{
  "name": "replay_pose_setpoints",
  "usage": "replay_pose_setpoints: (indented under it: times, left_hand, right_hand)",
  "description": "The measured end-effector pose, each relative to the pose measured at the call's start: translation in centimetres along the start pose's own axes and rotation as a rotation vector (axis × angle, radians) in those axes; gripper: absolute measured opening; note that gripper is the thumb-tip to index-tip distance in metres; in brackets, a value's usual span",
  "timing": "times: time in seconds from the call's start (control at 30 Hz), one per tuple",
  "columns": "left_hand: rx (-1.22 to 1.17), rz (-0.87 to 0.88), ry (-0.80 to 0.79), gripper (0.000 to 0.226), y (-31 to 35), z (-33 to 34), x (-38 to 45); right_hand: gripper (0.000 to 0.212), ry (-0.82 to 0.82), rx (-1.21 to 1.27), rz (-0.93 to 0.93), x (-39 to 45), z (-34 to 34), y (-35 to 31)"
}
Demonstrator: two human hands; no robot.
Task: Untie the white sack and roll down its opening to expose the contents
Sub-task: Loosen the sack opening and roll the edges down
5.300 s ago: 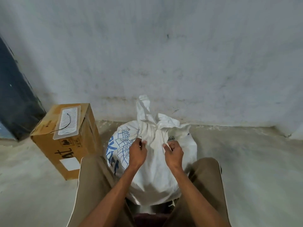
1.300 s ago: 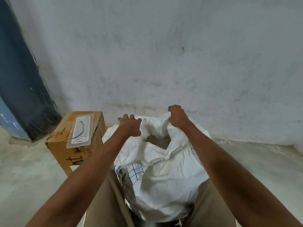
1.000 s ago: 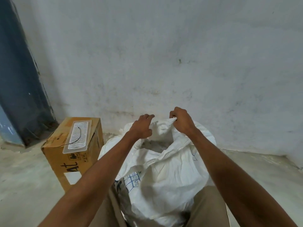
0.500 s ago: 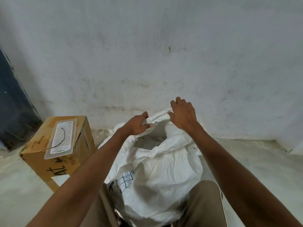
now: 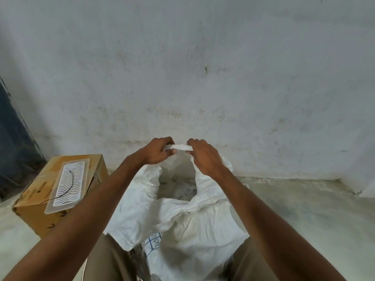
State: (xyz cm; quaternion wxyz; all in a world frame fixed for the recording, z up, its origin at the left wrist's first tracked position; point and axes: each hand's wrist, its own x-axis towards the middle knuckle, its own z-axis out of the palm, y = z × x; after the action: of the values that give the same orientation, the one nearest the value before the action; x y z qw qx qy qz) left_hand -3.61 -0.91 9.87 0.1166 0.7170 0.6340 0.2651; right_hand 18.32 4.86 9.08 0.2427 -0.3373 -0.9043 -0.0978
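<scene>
With the far rim (image 5: 178, 147) of the white sack (image 5: 194, 226) pinched betw. left hand (image 5: 157, 151) & right hand (image 5: 203, 157), sack could've been tipped by uneven rolling.

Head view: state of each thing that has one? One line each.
White woven sack: untied, mouth open, far rim bunched and held up, pale contents partly visible inside.
Left hand: closed on the sack's far rim.
Right hand: closed on the same rim, beside the left.
Brown cardboard box: closed, standing on the floor left of the sack.
Clear plastic panel with wavy white lines: lying flat on the box top.
</scene>
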Motion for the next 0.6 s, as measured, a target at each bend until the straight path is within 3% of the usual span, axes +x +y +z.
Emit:
replay_pose_setpoints:
  times: [0.27,0.4,0.53,0.6]
  left_hand:
    - [0.180,0.198,0.046,0.027,-0.7,-1.2,-1.9]
    - [0.234,0.279,0.168,0.020,-1.2,-1.5,-2.1]
    - [-0.003,0.150,0.259,0.014,0.6,-0.4,-2.3]
    - [-0.079,0.082,0.217,0.018,1.8,0.8,-2.3]
  right_hand:
    - [0.020,0.107,-0.207,-0.209,-0.6,-2.4,1.5]
    - [0.017,0.069,-0.052,-0.107,-1.1,-2.1,1.7]
    - [0.012,0.023,0.078,0.082,-0.6,-1.7,-0.1]
    - [0.020,-0.073,0.178,0.211,0.0,-2.1,-0.5]
